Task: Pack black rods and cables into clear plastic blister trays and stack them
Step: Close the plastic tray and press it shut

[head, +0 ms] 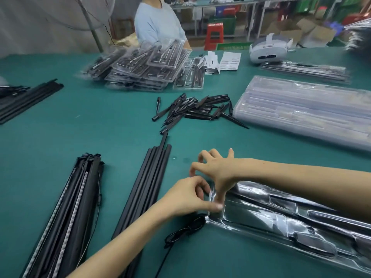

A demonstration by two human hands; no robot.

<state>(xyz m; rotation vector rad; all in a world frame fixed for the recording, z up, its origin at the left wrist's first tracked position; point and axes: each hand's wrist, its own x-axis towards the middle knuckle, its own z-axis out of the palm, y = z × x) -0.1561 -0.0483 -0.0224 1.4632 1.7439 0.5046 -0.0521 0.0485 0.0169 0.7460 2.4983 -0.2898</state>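
Note:
A clear blister tray [281,219] with black parts inside lies at the lower right of the green table. My left hand [188,195] pinches the tray's left end, thumb pressed on its corner. My right hand [216,169] presses down on the same end with its thumb while the other fingers are raised and curled. A coiled black cable [184,231] lies just left of the tray's corner. A bundle of plain black rods [146,187] lies left of my hands. Further left sits a bundle of rods with LED strips [74,209].
Loose black spikes [192,111] are heaped mid-table. A stack of empty clear trays [305,111] lies at the right, packed trays [140,65] are piled at the back. More rods [26,99] lie far left. A person [158,23] stands behind the table; a white headset [269,49] rests far right.

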